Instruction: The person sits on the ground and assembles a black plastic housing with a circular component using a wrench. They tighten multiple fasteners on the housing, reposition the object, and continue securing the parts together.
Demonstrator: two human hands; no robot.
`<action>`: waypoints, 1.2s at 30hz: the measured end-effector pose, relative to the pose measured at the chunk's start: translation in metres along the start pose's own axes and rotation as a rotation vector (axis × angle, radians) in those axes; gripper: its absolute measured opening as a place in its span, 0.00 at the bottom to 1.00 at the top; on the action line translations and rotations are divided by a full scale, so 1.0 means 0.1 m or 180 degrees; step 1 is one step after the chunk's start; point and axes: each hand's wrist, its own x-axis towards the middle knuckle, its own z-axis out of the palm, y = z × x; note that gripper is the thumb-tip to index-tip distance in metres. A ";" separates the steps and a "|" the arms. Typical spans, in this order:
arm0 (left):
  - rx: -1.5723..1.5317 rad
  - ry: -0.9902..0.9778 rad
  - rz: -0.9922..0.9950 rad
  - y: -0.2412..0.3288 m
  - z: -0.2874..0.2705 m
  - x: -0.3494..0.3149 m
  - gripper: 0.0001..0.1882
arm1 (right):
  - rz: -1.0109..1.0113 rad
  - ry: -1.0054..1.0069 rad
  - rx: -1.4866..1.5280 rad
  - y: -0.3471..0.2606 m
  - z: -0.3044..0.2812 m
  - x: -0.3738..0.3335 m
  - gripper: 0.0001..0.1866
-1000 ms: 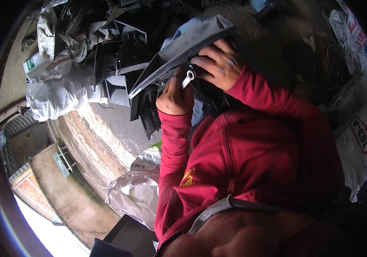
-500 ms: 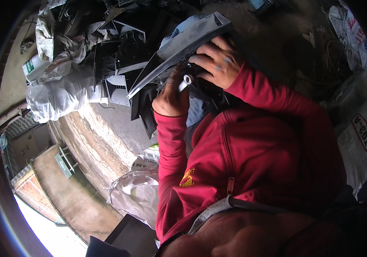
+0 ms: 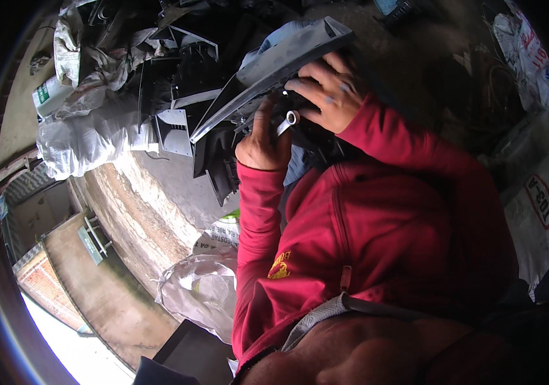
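Note:
A long dark-grey metal casing lies tilted across my lap, its narrow end pointing down to the left. My left hand is closed around a silver wrench; the ring end sticks out beside the thumb side. Its index finger reaches up to the dark inner side of the casing, among small fittings. At the casing's right end, my right hand grips the edge with bent fingers. Some of its fingertips are hidden by the rim and by shadow.
Black metal frames are heaped to the left of the casing. Beyond them lie a white plastic-wrapped bundle and a white container. A pale sack stands by my left forearm, another white sack at far right.
My left hand and the wrench have moved slightly to the right, and the wrench's ring has turned. My right hand has shifted a little along the casing's edge.

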 end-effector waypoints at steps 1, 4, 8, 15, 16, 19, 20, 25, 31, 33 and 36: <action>0.0110 -0.0077 0.0002 -0.02 0.00 0.00 0.23 | 0.0012 -0.0052 -0.0043 -0.02 0.00 0.01 0.22; 0.0623 -0.0236 -0.0017 -0.12 -0.06 0.03 0.22 | 0.0030 -0.0121 0.0032 0.02 0.01 -0.02 0.19; 0.0095 0.0037 0.0274 -0.05 -0.06 0.00 0.25 | 0.0059 -0.0113 0.0271 0.03 0.00 -0.01 0.20; -0.0066 0.0124 0.0031 -0.14 -0.02 0.01 0.27 | 0.0132 -0.0277 0.0045 -0.03 -0.02 0.02 0.23; -0.0030 -0.0090 -0.0120 -0.11 -0.01 0.00 0.27 | 0.0117 -0.0216 0.0111 -0.05 -0.01 0.02 0.24; -0.0237 -0.0035 -0.0042 -0.13 0.04 -0.03 0.27 | 0.0058 -0.0184 0.0641 -0.02 -0.12 0.00 0.24; -0.0355 0.0102 0.0070 -0.15 0.06 -0.05 0.27 | 0.0107 -0.0036 0.0661 0.00 -0.09 0.01 0.23; -0.1541 -0.0058 -0.0356 -0.17 -0.14 -0.18 0.16 | 0.0118 -0.0109 0.0251 -0.01 -0.02 -0.02 0.22; -0.1560 0.0081 -0.0163 -0.04 -0.65 -0.24 0.14 | 0.0041 0.0107 0.0619 0.08 -0.07 -0.04 0.23; -0.2286 0.0440 -0.0805 -0.04 -0.61 -0.26 0.10 | 0.0091 -0.0004 0.0342 0.03 -0.04 -0.05 0.24; -0.1247 0.0648 -0.0299 0.04 -0.57 -0.11 0.08 | -0.0088 -0.0229 0.0283 -0.04 -0.12 0.01 0.26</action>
